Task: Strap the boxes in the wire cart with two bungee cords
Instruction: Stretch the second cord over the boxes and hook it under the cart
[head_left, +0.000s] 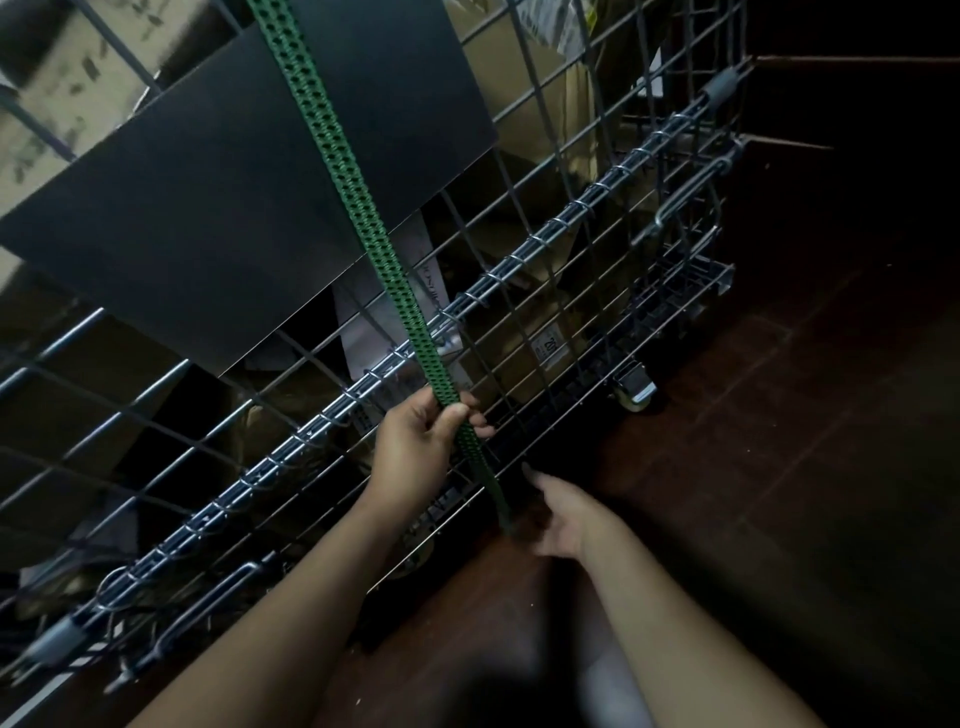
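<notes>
now left hand (421, 452) pinches the green bungee cord (332, 145); right hand (566, 514), at its five o'clock, perhaps touches the end, grip unclear.

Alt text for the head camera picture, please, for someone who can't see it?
A person's left hand grips a green bungee cord stretched down over a black box and the side of a wire cart loaded with boxes. The right hand is beside the cord's lower end, its grip too blurred to tell.

One green bungee cord (363, 208); two hands, left hand (421, 447) and right hand (561, 519); one wire cart (519, 260); one black box (234, 171) above the grip; one plainly visible caster wheel (636, 392) right of it.
</notes>
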